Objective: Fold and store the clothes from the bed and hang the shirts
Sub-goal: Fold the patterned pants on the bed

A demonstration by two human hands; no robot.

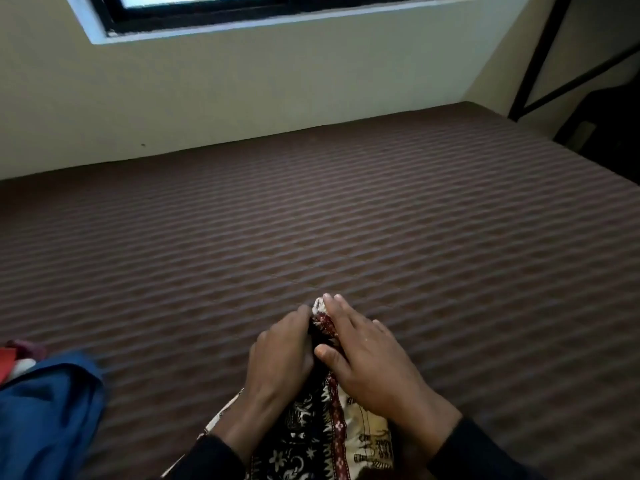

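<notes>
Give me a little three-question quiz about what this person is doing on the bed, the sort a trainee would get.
1. True or false: the patterned cloth lies between the two hands.
2. Which garment lies at the left edge of the bed? A) a blue one B) a green one C) a yellow one
3. Fill in: the wall above the bed holds a ____.

Key
1. True: the left hand and the right hand both grip it near its far end.
2. A: the blue garment.
3. window.
</notes>
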